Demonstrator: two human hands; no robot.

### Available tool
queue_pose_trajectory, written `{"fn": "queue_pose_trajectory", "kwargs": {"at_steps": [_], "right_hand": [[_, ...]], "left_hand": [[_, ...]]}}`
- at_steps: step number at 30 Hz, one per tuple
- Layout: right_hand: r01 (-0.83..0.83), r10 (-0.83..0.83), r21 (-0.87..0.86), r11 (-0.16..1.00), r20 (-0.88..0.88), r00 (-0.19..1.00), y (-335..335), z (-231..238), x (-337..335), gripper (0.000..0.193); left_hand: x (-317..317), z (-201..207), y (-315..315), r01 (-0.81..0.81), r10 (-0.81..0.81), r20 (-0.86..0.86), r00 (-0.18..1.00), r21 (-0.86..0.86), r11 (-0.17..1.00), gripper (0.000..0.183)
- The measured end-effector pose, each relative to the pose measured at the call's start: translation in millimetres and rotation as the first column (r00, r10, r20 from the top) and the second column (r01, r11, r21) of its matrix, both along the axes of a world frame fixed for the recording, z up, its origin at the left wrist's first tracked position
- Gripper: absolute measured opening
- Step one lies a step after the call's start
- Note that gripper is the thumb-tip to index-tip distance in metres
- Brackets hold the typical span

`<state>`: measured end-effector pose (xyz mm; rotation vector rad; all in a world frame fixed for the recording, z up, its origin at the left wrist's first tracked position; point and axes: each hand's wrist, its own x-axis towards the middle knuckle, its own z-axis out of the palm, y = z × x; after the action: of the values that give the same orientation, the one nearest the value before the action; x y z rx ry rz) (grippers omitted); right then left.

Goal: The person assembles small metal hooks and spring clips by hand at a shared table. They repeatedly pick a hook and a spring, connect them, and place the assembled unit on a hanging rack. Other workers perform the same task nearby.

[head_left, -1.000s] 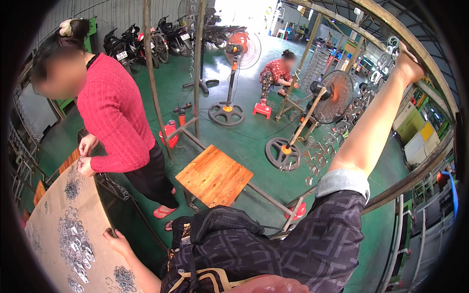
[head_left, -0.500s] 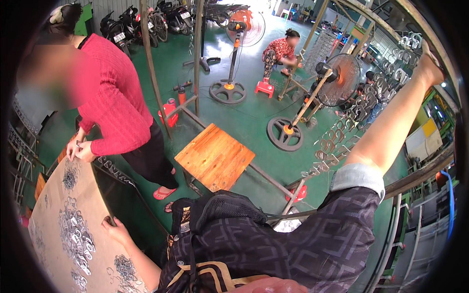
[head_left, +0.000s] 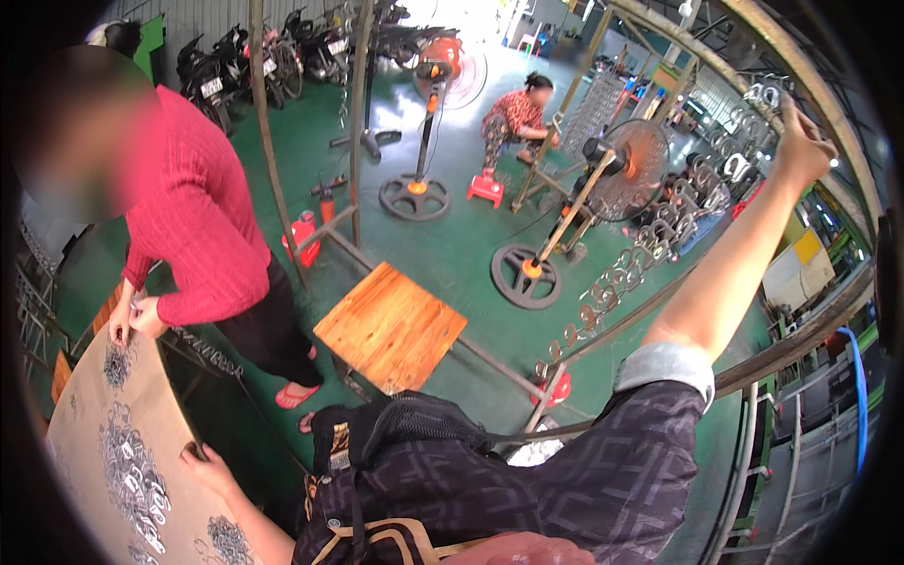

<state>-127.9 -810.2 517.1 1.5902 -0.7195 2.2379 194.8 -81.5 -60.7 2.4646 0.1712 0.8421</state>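
My left hand [head_left: 209,474] is at the right edge of a brown work board [head_left: 179,513], fingers curled around a small dark thing too small to make out. Piles of small metal hooks or rings [head_left: 132,471] are strewn along this board, with a darker heap [head_left: 226,539] just below my left hand. My right arm is stretched far up to the right. Beside a metal frame bar [head_left: 812,85], my right hand [head_left: 805,151] has its fingers apart, one pointing upward close to hanging curved metal pieces [head_left: 761,92]. Nothing shows clearly in it.
A co-worker in a red sweater [head_left: 193,207] handles small pieces over the board's far end. Ahead are a wooden stool [head_left: 391,325] and two standing fans [head_left: 443,80] [head_left: 633,169]. Another person [head_left: 518,118] sits farther back. Metal posts [head_left: 268,141] and chains of metal pieces [head_left: 612,282] surround me.
The view has shifted, so the surroundings sit farther left and lower. My right hand's fingers now look more spread beside the bar. My left hand stays at the board's edge.
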Motion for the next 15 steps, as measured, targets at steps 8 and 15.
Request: {"fn": "queue_pose_trajectory", "kwargs": {"at_steps": [8, 15], "right_hand": [[-0.079, 0.098, -0.152, 0.985, 0.118, 0.988, -9.9, 11.3, 21.8, 0.023], [0.315, -0.272, -0.145, 0.938, 0.257, 0.927, -31.0, 10.5, 18.2, 0.034]], "left_hand": [[0.8, 3.3, -10.0, -0.007, 0.006, -0.013, 1.0, -0.066, 0.998, 0.028], [0.0, 2.6, -6.5, -0.001, 0.001, -0.007, 1.0, -0.069, 0.998, 0.028]]}}
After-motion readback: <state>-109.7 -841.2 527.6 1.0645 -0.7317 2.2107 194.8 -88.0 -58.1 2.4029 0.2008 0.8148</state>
